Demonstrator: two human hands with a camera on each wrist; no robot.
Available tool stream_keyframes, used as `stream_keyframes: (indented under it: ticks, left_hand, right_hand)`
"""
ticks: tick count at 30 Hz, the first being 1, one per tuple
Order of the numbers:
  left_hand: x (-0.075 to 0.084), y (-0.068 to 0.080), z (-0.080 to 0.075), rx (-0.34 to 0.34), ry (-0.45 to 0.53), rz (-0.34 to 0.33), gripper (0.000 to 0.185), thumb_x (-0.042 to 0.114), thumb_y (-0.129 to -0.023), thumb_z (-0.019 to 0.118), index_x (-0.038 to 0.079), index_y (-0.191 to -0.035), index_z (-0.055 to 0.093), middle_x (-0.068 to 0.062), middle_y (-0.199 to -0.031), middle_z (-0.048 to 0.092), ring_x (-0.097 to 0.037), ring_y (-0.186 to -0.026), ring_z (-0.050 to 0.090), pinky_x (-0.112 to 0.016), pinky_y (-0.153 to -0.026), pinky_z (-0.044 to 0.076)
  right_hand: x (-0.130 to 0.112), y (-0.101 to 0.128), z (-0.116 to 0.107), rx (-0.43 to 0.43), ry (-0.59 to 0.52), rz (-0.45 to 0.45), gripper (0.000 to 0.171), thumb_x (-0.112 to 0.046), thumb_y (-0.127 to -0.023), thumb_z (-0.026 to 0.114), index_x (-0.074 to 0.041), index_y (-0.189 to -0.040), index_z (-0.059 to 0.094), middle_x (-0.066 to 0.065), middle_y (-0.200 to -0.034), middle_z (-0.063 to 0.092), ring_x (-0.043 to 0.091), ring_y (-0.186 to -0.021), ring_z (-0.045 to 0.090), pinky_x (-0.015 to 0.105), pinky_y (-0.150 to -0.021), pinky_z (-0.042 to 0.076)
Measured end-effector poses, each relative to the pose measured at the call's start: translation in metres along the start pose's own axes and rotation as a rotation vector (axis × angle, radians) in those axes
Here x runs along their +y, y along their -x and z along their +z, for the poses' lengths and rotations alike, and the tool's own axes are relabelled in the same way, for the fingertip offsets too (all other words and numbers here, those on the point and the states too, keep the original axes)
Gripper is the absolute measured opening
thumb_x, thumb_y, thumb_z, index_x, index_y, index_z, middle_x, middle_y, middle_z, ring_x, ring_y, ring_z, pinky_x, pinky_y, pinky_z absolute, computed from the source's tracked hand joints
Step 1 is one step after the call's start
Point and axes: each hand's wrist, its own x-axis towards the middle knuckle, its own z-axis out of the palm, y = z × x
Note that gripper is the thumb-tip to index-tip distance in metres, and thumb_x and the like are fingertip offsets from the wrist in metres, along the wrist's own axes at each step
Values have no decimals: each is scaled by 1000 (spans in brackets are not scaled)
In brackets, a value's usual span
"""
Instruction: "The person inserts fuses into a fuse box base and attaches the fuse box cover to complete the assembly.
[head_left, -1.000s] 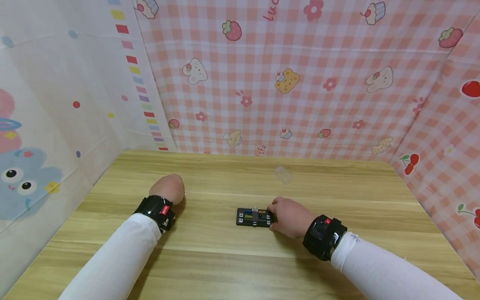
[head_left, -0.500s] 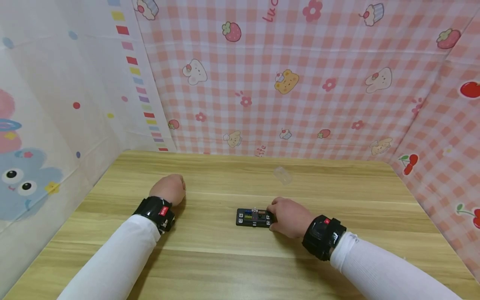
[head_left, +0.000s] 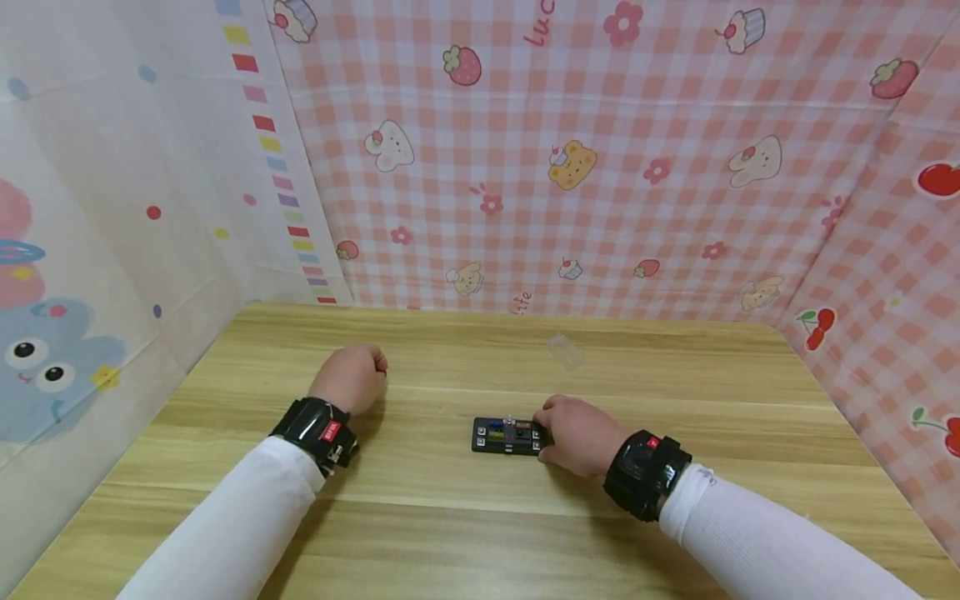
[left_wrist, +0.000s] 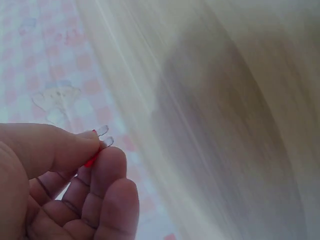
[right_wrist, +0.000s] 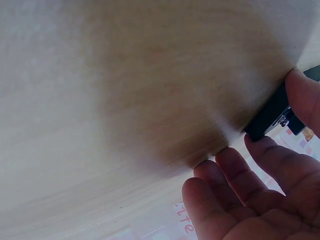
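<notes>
In the head view a black fuse box [head_left: 496, 446] lies flat on the table, with small blue, yellow and brownish parts and metal screw terminals on top. My right hand [head_left: 581, 433] holds its right end between thumb and fingers. The right wrist view shows the dark end of the fuse box [right_wrist: 267, 115], with the other fingertips resting along the tabletop. Off to the left, my left hand [head_left: 348, 379] is over the table. Seen in the left wrist view, it pinches a small red blade fuse [left_wrist: 90, 162], two prongs sticking out past the fingertips.
A clear plastic cover [head_left: 566, 352] lies on the wooden table [head_left: 420, 533] behind the fuse box. Pink checked cloth [head_left: 510, 125] hangs along the back and right; a white printed cloth [head_left: 202, 150] hangs at the left.
My left hand has shifted slightly right and away from me, and it has turned so that fingertips show at its right side. The right hand and fuse box stay in place.
</notes>
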Motion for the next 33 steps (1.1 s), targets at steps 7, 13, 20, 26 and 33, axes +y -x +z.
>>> stream_keyframes:
  ticks: [7, 13, 20, 26, 33]
  left_hand:
    - [21, 8, 5, 63, 5, 93, 4, 9, -96, 69, 9, -95, 72, -7, -91, 72, -24, -83, 64, -41, -80, 53]
    - [42, 18, 8, 77, 47, 148, 3, 13, -98, 71, 12, -97, 74, -3, -92, 74, -19, -82, 65, -40, -79, 55]
    - [64, 29, 15, 54, 99, 198, 4, 15, -100, 71, 14, -97, 74, 2, -89, 74, -14, -80, 64, -36, -77, 55]
    - [80, 38, 22, 57, 130, 280, 4, 16, -99, 73, 13, -96, 74, 4, -87, 74, -9, -79, 65, -34, -76, 56]
    - [98, 46, 28, 36, 151, 351, 4, 14, -99, 74, 15, -96, 77, 5, -89, 75, -9, -81, 66, -34, -79, 57]
  right_hand:
    - [0, 0, 0, 11, 7, -8, 39, -23, -90, 85, -6, -123, 75, 11, -128, 67, 23, -107, 65, 44, -103, 55]
    - [1, -1, 0, 16, 15, -15, 38, -24, -89, 85, -6, -121, 75, 12, -127, 68, 23, -105, 65, 44, -102, 55]
    - [1, -1, 1, 16, 13, -17, 38, -24, -89, 85, -6, -122, 75, 11, -126, 68, 22, -105, 65, 44, -102, 55]
    - [1, -1, 0, 12, 2, -23, 41, -22, -90, 85, -4, -124, 74, 13, -128, 68, 23, -108, 66, 45, -103, 55]
    - [3, -1, 1, 19, 10, -51, 41, -21, -89, 85, -2, -123, 74, 15, -127, 68, 25, -109, 67, 45, -103, 56]
